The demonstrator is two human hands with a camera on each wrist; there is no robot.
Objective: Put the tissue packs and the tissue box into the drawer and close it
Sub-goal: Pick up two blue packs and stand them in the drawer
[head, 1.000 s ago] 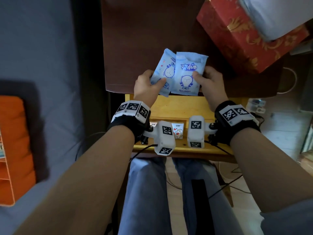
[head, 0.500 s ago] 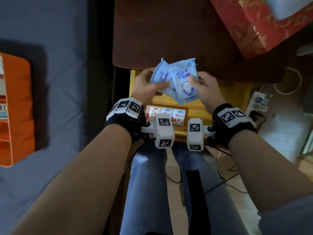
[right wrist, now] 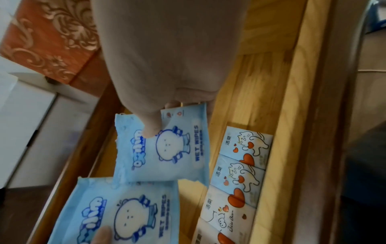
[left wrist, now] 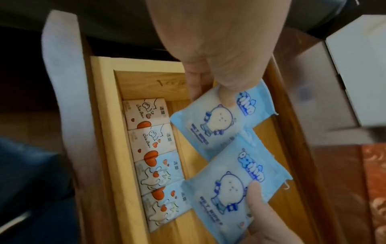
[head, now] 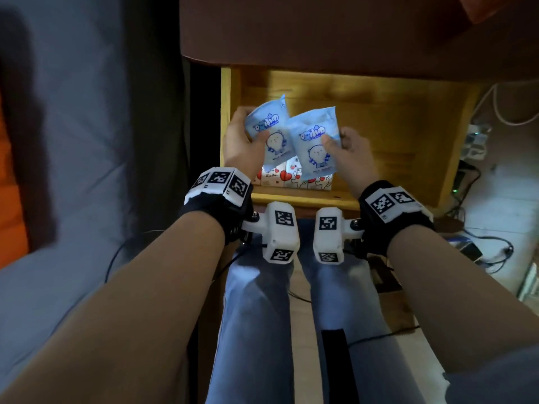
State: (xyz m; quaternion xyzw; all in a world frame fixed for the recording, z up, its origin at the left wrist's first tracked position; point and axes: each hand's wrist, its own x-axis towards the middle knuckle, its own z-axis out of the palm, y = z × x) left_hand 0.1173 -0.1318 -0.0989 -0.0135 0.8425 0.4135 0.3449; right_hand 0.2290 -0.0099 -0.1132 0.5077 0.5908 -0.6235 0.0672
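A: Nearest, along the front wall of the open drawer [head: 379, 118], a row of small tissue packs [left wrist: 154, 148] lies flat, edge to edge, printed with hearts.

B: And above them?

A: The left hand [head: 240, 144] pinches one blue wet-wipes pack [head: 269, 132] at its side, thumb on the face, fingers behind. The right hand [head: 351, 150] pinches a second blue pack [head: 313, 144] the same way. Both packs hang over the drawer's left part, corners overlapping, not yet down on the wood.

B: What could go wrong?

A: I'd judge the overlap is the trouble. If both are let go together, one may land on the other or tip onto the row in front and ride high. A raised pack could catch under the dark tabletop [head: 320, 33] when the drawer is pushed shut.

B: Is there room?

A: The floor behind the row and to the right is bare wood, so each could lie flat if set apart.

B: And the tissue box?

A: The red patterned box [right wrist: 50, 38] sits on the tabletop beyond, not yet in the drawer. It's bulky; whether it clears the drawer's height I cannot tell.

B: Anything else about?

A: White cables [head: 501, 112] hang at the right, outside the drawer wall. A grey bed cover [head: 87, 141] lies to the left.
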